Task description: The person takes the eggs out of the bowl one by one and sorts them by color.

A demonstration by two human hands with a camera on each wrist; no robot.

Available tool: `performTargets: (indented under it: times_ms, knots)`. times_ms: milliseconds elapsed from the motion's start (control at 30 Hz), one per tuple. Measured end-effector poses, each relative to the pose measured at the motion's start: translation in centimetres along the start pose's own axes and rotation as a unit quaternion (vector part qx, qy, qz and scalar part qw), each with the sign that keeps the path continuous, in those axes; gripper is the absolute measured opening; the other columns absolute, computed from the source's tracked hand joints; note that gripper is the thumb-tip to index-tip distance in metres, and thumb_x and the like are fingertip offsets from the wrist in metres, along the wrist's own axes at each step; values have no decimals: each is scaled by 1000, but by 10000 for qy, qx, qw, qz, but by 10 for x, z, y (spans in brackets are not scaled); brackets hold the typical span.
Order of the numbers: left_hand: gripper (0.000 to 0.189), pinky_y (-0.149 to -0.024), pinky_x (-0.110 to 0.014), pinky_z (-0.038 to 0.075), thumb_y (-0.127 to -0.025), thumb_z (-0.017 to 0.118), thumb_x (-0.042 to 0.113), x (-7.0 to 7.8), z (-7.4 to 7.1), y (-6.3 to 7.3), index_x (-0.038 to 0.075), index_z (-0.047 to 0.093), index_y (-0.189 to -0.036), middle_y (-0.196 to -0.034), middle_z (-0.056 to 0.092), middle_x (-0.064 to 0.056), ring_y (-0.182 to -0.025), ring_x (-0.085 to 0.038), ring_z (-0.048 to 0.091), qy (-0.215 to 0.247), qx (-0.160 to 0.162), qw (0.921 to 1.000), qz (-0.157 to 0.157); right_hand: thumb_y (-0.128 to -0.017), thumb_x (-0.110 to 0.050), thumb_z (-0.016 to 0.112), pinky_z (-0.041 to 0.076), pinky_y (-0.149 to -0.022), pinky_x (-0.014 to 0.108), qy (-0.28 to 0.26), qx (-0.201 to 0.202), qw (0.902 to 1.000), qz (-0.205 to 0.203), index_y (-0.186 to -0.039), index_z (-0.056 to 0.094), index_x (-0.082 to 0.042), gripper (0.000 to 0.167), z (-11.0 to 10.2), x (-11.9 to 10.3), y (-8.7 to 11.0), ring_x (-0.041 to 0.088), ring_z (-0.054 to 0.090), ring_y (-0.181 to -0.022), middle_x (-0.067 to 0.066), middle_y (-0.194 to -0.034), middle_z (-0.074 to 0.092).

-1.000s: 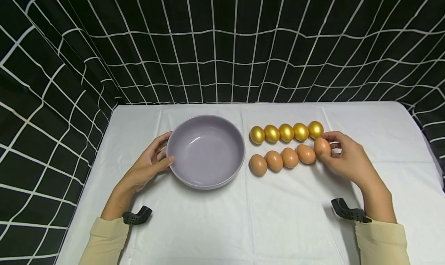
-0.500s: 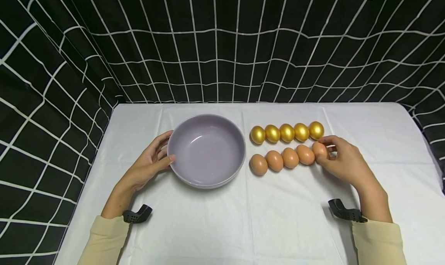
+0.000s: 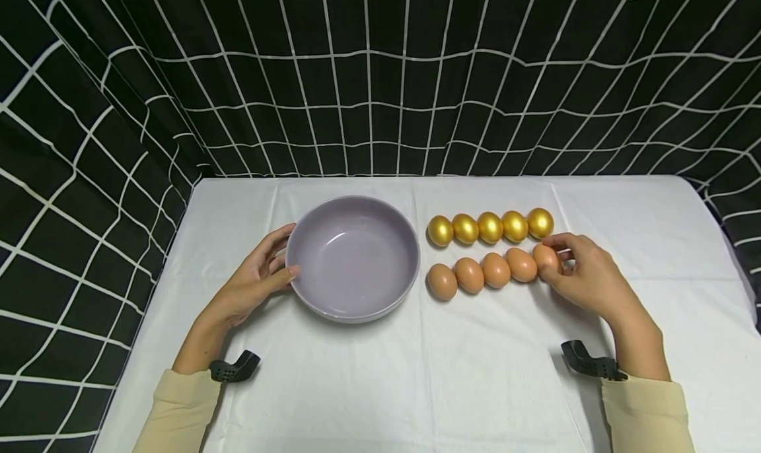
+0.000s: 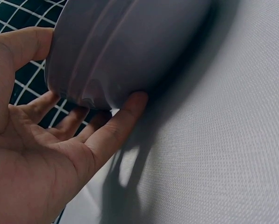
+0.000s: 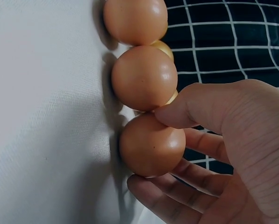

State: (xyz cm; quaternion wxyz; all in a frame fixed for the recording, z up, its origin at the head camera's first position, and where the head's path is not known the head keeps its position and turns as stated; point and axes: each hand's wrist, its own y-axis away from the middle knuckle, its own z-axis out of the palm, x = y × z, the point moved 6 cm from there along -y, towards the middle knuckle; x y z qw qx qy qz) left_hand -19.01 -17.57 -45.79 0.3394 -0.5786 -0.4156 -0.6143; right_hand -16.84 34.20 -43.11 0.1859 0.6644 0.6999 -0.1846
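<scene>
A lilac bowl [image 3: 357, 258] sits left of centre on the white-covered table. My left hand [image 3: 254, 280] holds its left side, with the thumb at the rim and the fingers spread along the outer wall, as the bowl's side [image 4: 130, 51] shows in the left wrist view. At the right end of a row of brown eggs [image 3: 496, 269], my right hand [image 3: 588, 278] grips the last brown egg [image 5: 151, 148]. Its thumb lies over the top and its other fingers are curved around the side. That egg touches or nearly touches its neighbour [image 5: 144, 78].
Behind the brown eggs runs a row of several golden eggs [image 3: 490, 227]. A black curtain with a white grid [image 3: 380, 76] hangs along the table's back and left side. White cloth [image 3: 357, 387] covers the table.
My right hand has moved the brown egg slightly left and down, bringing it against the end of the brown row. My left hand has stayed at the bowl.
</scene>
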Motion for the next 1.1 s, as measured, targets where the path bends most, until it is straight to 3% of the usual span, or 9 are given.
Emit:
performTargets:
  times_ms: [400,733,900,967,1033,1100]
  knots:
    - [81,-95,-28,61,-101,66,2,2,1,4,17,23,-168,-169,32,-15,-141,-12,52,132,7,9999,26,-95,-27,77,49,-80,36,33,-119,9999,-12,-136,63,0,51,1,1,-3,38,66,-108,23,-120,67]
    - [81,-93,-27,62,-102,65,2,2,-3,6,18,23,-168,-169,32,-14,-139,-10,53,75,68,9999,5,-105,-50,61,51,-92,61,-41,-299,9993,234,-142,57,2,63,2,-3,-4,46,63,-118,29,-131,63]
    - [80,-93,-29,62,-102,65,3,-2,0,1,20,24,-168,-168,33,-13,-138,-12,54,43,16,10000,-36,-106,-43,61,53,-92,66,-37,-141,9997,198,-141,58,3,57,-11,-3,1,50,65,-117,32,-134,63]
    - [80,-94,-30,62,-102,65,4,-3,2,-2,20,24,-168,-168,33,-13,-138,-13,54,66,-44,10000,-30,-107,-37,61,56,-90,63,-26,49,9999,141,-140,58,3,52,-18,-2,3,50,65,-116,33,-133,63]
    - [80,-94,-31,62,-102,65,5,-4,2,-3,20,24,-168,-169,33,-13,-139,-13,54,66,-90,9999,-35,-106,-31,62,62,-88,46,-89,273,9996,64,-141,58,3,49,-24,-3,4,50,65,-116,32,-132,63]
    - [80,-94,-31,62,-102,65,5,-4,0,-2,20,24,-168,-169,33,-13,-138,-12,55,38,-89,9999,-42,-107,-29,61,61,-89,44,-166,453,9988,-37,-142,57,3,48,-25,-5,5,49,64,-118,32,-133,62]
